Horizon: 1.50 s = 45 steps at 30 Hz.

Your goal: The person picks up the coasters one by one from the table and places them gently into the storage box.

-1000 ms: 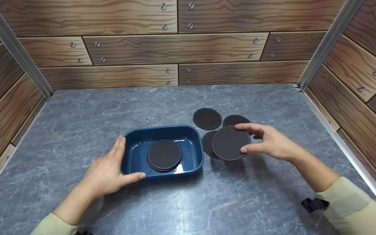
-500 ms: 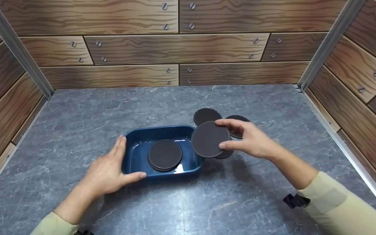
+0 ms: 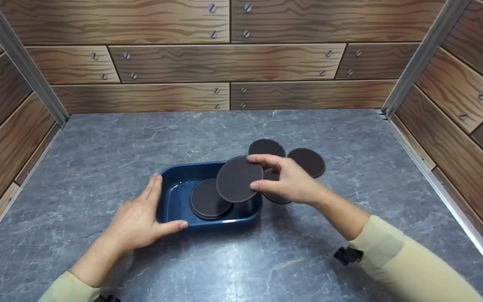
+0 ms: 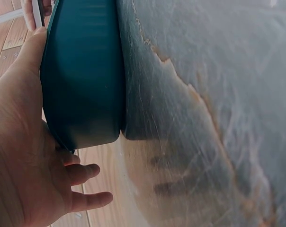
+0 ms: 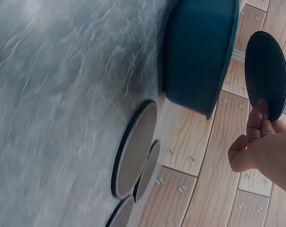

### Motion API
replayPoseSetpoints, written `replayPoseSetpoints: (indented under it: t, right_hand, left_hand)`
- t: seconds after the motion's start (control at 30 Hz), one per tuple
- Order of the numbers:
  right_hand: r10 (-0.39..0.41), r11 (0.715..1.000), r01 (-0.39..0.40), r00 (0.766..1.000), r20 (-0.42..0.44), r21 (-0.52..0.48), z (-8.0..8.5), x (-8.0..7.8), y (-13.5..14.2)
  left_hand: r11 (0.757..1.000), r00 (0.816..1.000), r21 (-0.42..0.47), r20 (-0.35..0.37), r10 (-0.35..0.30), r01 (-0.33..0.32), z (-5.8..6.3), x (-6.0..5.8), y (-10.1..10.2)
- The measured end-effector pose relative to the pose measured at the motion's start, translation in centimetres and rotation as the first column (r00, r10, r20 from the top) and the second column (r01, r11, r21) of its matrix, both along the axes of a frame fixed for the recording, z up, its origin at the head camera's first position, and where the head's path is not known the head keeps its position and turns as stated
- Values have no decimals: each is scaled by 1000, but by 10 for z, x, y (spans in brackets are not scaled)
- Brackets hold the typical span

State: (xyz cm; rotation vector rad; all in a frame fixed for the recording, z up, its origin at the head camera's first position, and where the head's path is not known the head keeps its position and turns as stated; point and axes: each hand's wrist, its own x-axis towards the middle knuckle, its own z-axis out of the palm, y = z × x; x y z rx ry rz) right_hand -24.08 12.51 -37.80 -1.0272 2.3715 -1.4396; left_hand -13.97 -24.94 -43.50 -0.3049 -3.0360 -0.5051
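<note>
My right hand [image 3: 296, 181] pinches a round dark coaster [image 3: 238, 179] by its right edge, thumb below and fingers above in the head view. The coaster hangs over the right part of a blue rectangular dish [image 3: 220, 223], overlapping a small stack of matching coasters [image 3: 206, 199] inside it. In the right wrist view the held coaster [image 5: 266, 71] is up above the rim level of the dish [image 5: 200, 52]. My left hand [image 3: 134, 224] rests at the dish's left end, fingers extended along the side wall and thumb on the front rim.
Right of the dish, three more coasters lie on the grey marbled table: one at the back [image 3: 266, 147], one farther right [image 3: 307, 162], and one partly hidden under my right hand [image 3: 278, 199]. Wood-patterned panels [image 3: 174, 63] enclose the back and sides.
My right hand has carried the coaster leftward, from above the loose coasters to over the dish. The left hand and the dish have stayed in place.
</note>
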Motion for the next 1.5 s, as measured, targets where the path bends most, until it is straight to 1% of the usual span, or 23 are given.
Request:
replayPoseSetpoints:
  t: [0.23, 0.43, 0.57, 0.77, 0.87, 0.97, 1.1, 1.2, 1.37, 1.5]
  right_hand:
    - [-19, 1000, 19, 1000, 24, -11, -13, -2, -22]
    - [11, 999, -8, 997, 72, -43, -24, -6, -38]
    - [1, 999, 3, 998, 65, -54, -29, -6, -45]
    - [-58, 998, 58, 998, -1, -1, -31, -5, -55]
    - [-75, 997, 76, 997, -37, 30, -33, -3, -61]
    - [-86, 991, 94, 993, -84, 95, -35, -1, -65]
    - [-73, 975, 107, 982, -174, 195, -39, 0, -69]
    - [-55, 963, 114, 970, -238, 243, -42, 1, -71]
    - [-25, 948, 119, 952, -305, 296, -44, 2, -73]
    - [-5, 942, 118, 941, -338, 315, -45, 3, -73]
  left_hand:
    - [1000, 1000, 2, -1, -4, 4, -2, 0, -1]
    - [1000, 1000, 3, -3, -3, 3, -3, 0, -1]
    - [1000, 1000, 9, 2, 0, 0, -3, -1, 0]
    - [1000, 1000, 21, 2, 6, -6, -1, 0, -1]
    - [1000, 1000, 24, 4, 4, -4, -2, 0, 0]
    - [1000, 1000, 22, 8, 2, -3, -2, -1, 0]
    - [1000, 1000, 13, 14, 5, -5, -3, -1, 0]
    - [1000, 1000, 6, 19, 11, -12, -3, -1, -1]
    - [1000, 1000, 1, 17, 13, -13, -2, 0, 0]
    - [1000, 1000, 2, 9, 7, -7, -2, 0, 0]
